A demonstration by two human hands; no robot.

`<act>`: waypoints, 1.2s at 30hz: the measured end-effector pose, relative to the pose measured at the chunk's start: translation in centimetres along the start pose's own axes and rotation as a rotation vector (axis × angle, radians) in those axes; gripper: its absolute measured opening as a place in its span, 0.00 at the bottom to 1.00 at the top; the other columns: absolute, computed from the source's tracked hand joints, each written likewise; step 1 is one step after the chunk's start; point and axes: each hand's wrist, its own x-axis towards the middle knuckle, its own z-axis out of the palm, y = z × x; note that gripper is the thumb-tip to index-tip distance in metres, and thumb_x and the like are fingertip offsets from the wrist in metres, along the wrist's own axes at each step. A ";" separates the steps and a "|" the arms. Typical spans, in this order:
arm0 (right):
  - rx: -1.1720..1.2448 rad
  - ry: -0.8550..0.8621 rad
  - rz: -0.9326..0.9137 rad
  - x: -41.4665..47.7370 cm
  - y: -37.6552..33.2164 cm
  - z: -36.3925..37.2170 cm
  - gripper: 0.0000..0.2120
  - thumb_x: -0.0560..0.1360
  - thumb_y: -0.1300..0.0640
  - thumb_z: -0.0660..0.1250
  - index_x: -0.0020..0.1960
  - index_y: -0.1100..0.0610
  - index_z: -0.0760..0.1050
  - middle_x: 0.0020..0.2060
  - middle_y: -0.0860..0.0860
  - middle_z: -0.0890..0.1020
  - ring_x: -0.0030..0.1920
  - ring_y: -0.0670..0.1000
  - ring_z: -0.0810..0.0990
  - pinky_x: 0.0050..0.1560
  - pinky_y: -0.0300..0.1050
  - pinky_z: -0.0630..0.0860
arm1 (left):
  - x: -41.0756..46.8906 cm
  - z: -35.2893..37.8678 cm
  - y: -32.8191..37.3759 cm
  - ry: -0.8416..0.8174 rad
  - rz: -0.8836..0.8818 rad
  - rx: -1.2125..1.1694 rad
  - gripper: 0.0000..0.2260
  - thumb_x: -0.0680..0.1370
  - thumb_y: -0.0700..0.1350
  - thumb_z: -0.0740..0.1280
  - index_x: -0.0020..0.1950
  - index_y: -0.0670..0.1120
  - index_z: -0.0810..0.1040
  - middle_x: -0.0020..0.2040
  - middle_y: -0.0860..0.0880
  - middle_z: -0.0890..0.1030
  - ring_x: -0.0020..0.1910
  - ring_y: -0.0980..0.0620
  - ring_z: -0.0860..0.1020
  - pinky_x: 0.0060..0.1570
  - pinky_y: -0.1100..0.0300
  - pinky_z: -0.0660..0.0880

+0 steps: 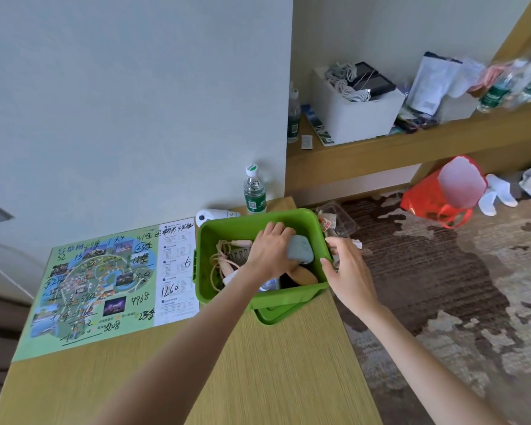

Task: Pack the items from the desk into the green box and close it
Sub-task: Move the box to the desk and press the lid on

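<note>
View from the head, near to far. On the tabletop [258, 378] the lid [273, 315] lay partly under the green box [288, 294], probably parked there to leave the opening free. Inside the box, the left hand [270, 253] curled its fingers [281, 230] over a grey case [301, 248], seemingly pressing it down among a pink cord [219, 259] to make it fit. The right hand [350, 271], fingers spread, touched the right rim with its thumb, likely to steady the box beside the tabletop's edge. Behind the box, a white gadget [209, 216] and a water bottle [254, 191] stood not yet packed.

Left hand [270, 251] curled (palm down), right hand [350, 271] spread.
</note>
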 end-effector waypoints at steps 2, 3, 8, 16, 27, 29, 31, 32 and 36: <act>-0.020 0.017 0.014 0.4 0.0 0.3 0.15 0.77 0.58 0.66 0.63 0.58 0.71 0.58 0.51 0.76 0.61 0.52 0.73 0.52 0.46 0.76 | 0.3 0.2 -0.5 -0.047 -0.005 -0.033 0.30 0.71 0.57 0.71 0.69 0.46 0.68 0.60 0.46 0.71 0.60 0.45 0.67 0.57 0.53 0.67; -0.029 0.022 0.020 0.6 0.0 0.4 0.15 0.77 0.58 0.66 0.63 0.58 0.72 0.57 0.51 0.76 0.61 0.52 0.73 0.51 0.45 0.76 | 0.2 0.1 -0.8 -0.070 -0.011 -0.047 0.30 0.72 0.58 0.70 0.69 0.46 0.68 0.61 0.46 0.71 0.60 0.45 0.67 0.58 0.53 0.66; -0.059 0.056 0.059 1.2 -0.2 1.2 0.12 0.76 0.58 0.67 0.59 0.60 0.72 0.57 0.53 0.73 0.58 0.53 0.74 0.41 0.42 0.74 | -1.6 -2.5 -2.9 0.113 -0.039 -0.161 0.20 0.79 0.56 0.63 0.67 0.47 0.73 0.63 0.49 0.75 0.63 0.48 0.71 0.62 0.52 0.69; 0.103 -0.021 0.237 2.3 -0.1 2.9 0.19 0.80 0.57 0.63 0.68 0.57 0.63 0.63 0.54 0.75 0.58 0.57 0.78 0.46 0.50 0.75 | -7.8 -4.2 -7.3 0.490 -0.530 -0.204 0.20 0.77 0.44 0.68 0.65 0.38 0.70 0.60 0.40 0.73 0.60 0.41 0.70 0.58 0.50 0.68; 0.097 -0.129 0.400 2.7 -0.9 2.9 0.22 0.82 0.57 0.59 0.73 0.61 0.60 0.69 0.58 0.70 0.67 0.59 0.71 0.62 0.56 0.72 | -10.0 -3.1 -7.8 0.255 -0.800 -0.427 0.12 0.81 0.48 0.60 0.64 0.49 0.68 0.58 0.42 0.71 0.38 0.43 0.77 0.34 0.53 0.72; 0.077 -0.114 0.372 2.3 -1.6 2.8 0.23 0.81 0.57 0.59 0.73 0.61 0.59 0.70 0.57 0.70 0.67 0.59 0.71 0.61 0.54 0.72 | -10.7 -3.8 -7.9 0.275 -0.774 -0.435 0.11 0.81 0.49 0.59 0.63 0.50 0.68 0.56 0.42 0.72 0.38 0.43 0.78 0.37 0.50 0.76; 0.090 -0.080 0.354 2.3 -2.4 2.6 0.23 0.81 0.56 0.60 0.74 0.61 0.60 0.70 0.57 0.70 0.67 0.58 0.72 0.61 0.54 0.72 | -11.2 -4.9 -8.3 0.327 -0.742 -0.419 0.11 0.82 0.50 0.59 0.63 0.51 0.68 0.55 0.43 0.72 0.37 0.44 0.77 0.36 0.50 0.77; 0.098 -0.061 0.342 2.5 -3.1 2.5 0.23 0.81 0.56 0.60 0.73 0.61 0.60 0.69 0.57 0.71 0.67 0.59 0.72 0.60 0.54 0.72 | -11.5 -5.7 -8.6 0.359 -0.729 -0.405 0.11 0.81 0.50 0.59 0.63 0.51 0.68 0.55 0.43 0.72 0.36 0.46 0.76 0.33 0.52 0.76; 0.136 -0.040 0.244 2.9 -6.6 2.7 0.21 0.81 0.56 0.61 0.72 0.60 0.63 0.66 0.58 0.74 0.64 0.60 0.74 0.56 0.52 0.72 | -14.3 -8.5 -10.4 0.462 -0.723 -0.346 0.09 0.81 0.50 0.60 0.61 0.52 0.68 0.54 0.44 0.73 0.33 0.55 0.71 0.27 0.60 0.63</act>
